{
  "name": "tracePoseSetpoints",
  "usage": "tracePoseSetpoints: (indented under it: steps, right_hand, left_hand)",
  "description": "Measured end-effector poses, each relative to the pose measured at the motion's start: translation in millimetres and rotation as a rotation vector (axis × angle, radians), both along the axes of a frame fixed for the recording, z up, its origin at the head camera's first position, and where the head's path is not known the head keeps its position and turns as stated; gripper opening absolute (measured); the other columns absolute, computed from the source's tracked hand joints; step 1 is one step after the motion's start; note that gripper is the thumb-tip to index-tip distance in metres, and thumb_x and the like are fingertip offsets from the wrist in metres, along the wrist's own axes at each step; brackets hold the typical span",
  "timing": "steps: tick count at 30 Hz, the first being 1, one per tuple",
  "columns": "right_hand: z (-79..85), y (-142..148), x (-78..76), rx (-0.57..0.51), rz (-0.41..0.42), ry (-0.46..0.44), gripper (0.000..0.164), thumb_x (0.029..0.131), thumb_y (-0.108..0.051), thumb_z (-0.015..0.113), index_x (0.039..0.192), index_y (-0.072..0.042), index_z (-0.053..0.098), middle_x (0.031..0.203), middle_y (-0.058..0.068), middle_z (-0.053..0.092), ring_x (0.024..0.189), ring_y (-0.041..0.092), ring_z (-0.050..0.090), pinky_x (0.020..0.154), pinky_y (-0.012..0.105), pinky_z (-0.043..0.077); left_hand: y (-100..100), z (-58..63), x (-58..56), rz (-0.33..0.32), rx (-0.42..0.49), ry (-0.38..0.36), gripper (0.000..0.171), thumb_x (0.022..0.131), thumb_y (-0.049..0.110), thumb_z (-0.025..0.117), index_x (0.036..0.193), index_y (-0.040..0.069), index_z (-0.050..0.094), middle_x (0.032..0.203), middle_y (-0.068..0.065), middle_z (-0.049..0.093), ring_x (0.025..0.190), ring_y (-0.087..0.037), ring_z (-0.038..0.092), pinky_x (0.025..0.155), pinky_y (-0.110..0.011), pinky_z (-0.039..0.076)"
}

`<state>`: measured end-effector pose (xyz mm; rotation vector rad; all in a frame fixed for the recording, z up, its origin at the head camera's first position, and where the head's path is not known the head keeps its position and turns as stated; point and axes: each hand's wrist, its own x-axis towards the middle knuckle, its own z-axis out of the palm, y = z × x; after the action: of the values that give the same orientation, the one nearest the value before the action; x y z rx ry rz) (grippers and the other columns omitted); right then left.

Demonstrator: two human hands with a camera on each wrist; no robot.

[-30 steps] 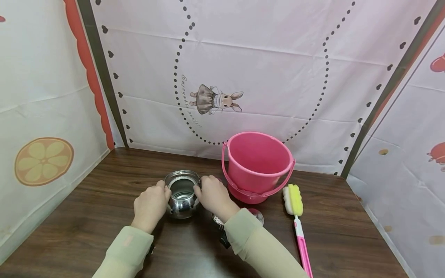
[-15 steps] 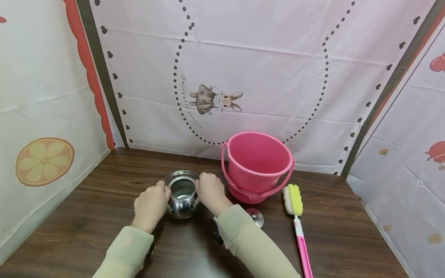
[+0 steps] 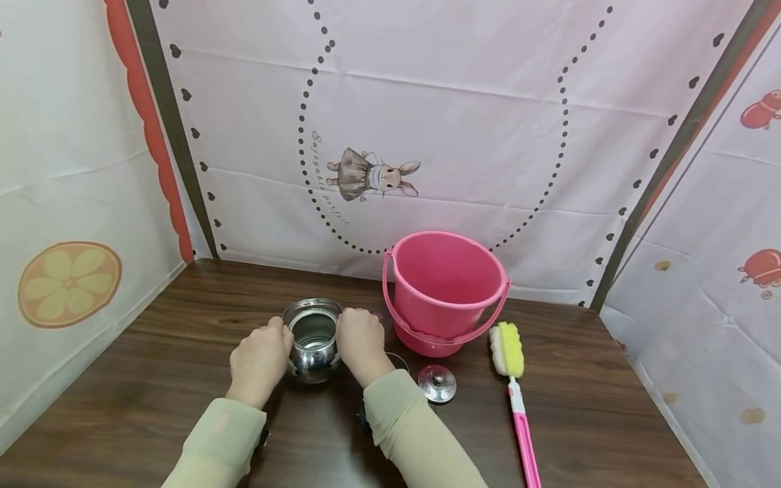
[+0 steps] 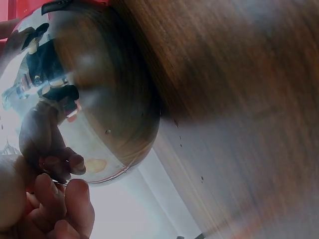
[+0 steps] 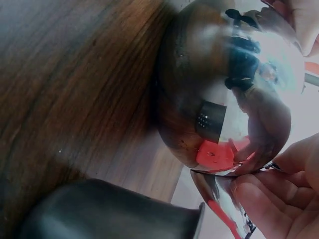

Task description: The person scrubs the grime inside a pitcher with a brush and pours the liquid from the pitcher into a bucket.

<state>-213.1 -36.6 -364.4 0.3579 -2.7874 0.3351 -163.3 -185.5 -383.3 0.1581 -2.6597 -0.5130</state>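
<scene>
A shiny round stainless steel teapot [image 3: 314, 362] stands upright on the wooden table, its mouth uncovered. My left hand [image 3: 261, 356] grips its left side near the rim. In the left wrist view, curled fingers [image 4: 75, 204] sit at the pot's upper edge. On the opposite side, my right hand [image 3: 361, 342] holds the pot by its upper edge, beside the spout [image 5: 219, 196] seen in the right wrist view. The metal lid [image 3: 436, 383] with a small knob lies to the right. A dark metal strainer cup [image 5: 114, 214] stands close by, mostly hidden by the right forearm in the head view.
Behind and right of the pot stands a pink bucket [image 3: 448, 271] with its handle lowered in front. A sponge brush [image 3: 515, 393] with a pink handle lies at the right. Printed cloth walls [image 3: 427, 135] enclose the table's back and sides.
My right hand and forearm have shifted slightly left, uncovering the lid. The head view has turned a little to the right. The left hand keeps its grip and the teapot stays in place.
</scene>
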Motion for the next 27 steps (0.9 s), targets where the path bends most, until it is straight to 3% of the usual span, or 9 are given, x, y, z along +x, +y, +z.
tracePoseSetpoints:
  steps: [8,22,27]
  right_hand:
    - [-1.5,1.0,0.8,-0.011,-0.016,0.005,0.03,0.092,-0.022,0.055,0.071,-0.009,0.072,0.075,0.011,0.071,0.064,0.024,0.066,0.048,0.034,0.049]
    - [0.3,1.7,-0.5,-0.042,-0.015,-0.002,0.032,0.093,-0.025,0.054,0.071,-0.009,0.071,0.073,0.009,0.07,0.062,0.024,0.063,0.047,0.033,0.046]
    - [-0.7,1.0,-0.2,-0.049,-0.016,0.018,0.033,0.093,-0.024,0.054,0.069,-0.009,0.07,0.072,0.01,0.07,0.06,0.024,0.063,0.046,0.034,0.046]
  left_hand:
    - [2.3,-3.0,3.0,-0.006,0.013,-0.017,0.022,0.093,0.015,0.041,0.083,-0.001,0.051,0.058,-0.016,0.052,0.047,-0.033,0.051,0.041,-0.046,0.038]
    - [1.3,2.4,0.5,0.001,-0.004,-0.005,0.022,0.093,0.015,0.041,0.086,-0.002,0.053,0.061,-0.019,0.055,0.05,-0.037,0.055,0.042,-0.048,0.039]
    - [-0.8,3.2,-0.5,-0.004,-0.007,-0.036,0.022,0.093,0.016,0.041,0.087,-0.002,0.053,0.065,-0.021,0.058,0.053,-0.04,0.057,0.043,-0.049,0.04]
